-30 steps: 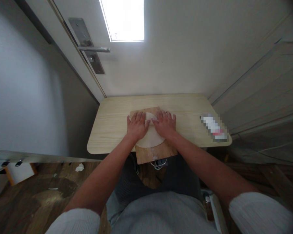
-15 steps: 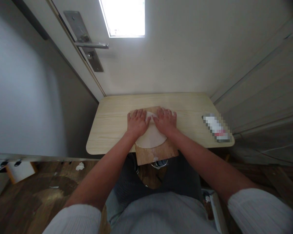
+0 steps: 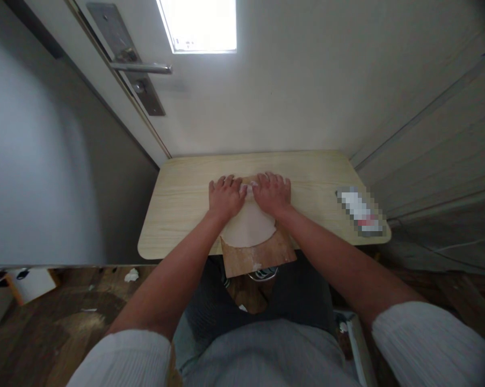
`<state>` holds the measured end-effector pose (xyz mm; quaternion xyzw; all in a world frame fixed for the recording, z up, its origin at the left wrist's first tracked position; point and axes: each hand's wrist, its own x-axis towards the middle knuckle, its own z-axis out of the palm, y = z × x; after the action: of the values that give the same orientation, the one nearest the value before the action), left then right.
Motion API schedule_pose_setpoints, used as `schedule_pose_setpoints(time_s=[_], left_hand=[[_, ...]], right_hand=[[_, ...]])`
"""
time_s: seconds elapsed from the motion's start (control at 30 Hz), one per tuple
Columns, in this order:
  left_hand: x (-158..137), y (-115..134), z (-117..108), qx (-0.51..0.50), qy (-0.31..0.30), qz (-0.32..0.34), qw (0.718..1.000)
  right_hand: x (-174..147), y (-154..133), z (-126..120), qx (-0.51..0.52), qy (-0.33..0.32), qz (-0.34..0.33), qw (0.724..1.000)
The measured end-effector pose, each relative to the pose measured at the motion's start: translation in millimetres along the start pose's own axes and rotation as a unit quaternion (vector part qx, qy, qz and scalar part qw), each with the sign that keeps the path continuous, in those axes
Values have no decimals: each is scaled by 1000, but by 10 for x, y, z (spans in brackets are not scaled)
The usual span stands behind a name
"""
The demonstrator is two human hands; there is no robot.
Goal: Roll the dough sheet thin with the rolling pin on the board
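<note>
A thin, pale sheet that looks like dough [image 3: 248, 228] lies on a small wooden board [image 3: 258, 259]. Its near edge is rounded, while its far part is mostly covered by my hands. My left hand [image 3: 226, 198] rests palm down on the far left of the sheet, fingers apart and pointing away from me. On the far right, my right hand [image 3: 272, 194] lies the same way, its fingers a little bent. Both thumbs point inward and nearly meet over the sheet. Whether anything is under the palms is hidden.
The board juts over the near edge of a light wood table [image 3: 178, 204]. A blurred-out, phone-shaped object [image 3: 361, 211] lies at the table's right end. Behind the table stands a white door with a metal handle [image 3: 141, 68]. Below the board, a metal-rimmed container [image 3: 263, 274] partly shows.
Both hands have slid slightly away from me towards the board's far edge, fingers more bent. The view has shifted a little. The sheet stays on the board.
</note>
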<state>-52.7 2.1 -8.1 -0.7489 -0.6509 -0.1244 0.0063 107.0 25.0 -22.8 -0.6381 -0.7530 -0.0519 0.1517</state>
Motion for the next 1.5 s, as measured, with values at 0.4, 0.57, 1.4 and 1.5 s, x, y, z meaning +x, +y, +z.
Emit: schedule_pose_setpoints(time_s=[0.4, 0.57, 1.4, 1.5], left_hand=[[236, -56, 43, -7, -33, -14, 999], [320, -87, 53, -12, -49, -16, 999], [763, -239, 146, -1, -51, -5, 999], [821, -256, 163, -8, -44, -11, 999]], right_hand=[[221, -12, 16, 25, -16, 28, 999], [307, -24, 14, 20, -29, 37, 999], [816, 11, 68, 8, -107, 43, 993], [889, 24, 105, 13, -104, 43, 994]])
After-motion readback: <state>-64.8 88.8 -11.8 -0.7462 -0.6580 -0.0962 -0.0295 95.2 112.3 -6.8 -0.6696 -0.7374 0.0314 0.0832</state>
